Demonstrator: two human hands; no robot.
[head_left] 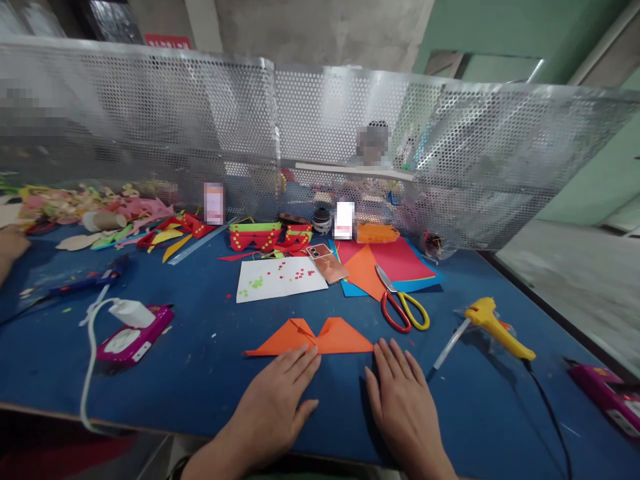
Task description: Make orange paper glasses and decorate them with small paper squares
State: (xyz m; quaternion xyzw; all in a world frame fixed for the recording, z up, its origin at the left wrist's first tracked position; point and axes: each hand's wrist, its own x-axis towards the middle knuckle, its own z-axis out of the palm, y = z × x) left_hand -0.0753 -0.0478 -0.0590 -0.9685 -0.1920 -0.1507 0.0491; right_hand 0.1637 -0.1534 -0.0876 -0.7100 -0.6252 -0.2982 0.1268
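A folded piece of orange paper (345, 335) lies flat on the blue table, with two peaked halves and a notch between them. My left hand (277, 400) rests palm down, its fingertips on the lower edge of the paper near the middle. Flat on the table at the paper's right corner is my right hand (403, 400), fingers stretched out and thumb apart. Neither hand grips anything. Beyond the right hand are scissors (397, 303) with one red and one yellow handle.
A yellow glue gun (500, 327) lies to the right; a purple power strip (135, 337) with a white plug is at left. Behind are a white sheet (280, 287) with paper bits, a phone (327, 263), coloured paper (400, 259) and red paper masks (255, 239). Another person's hand (13, 250) shows far left.
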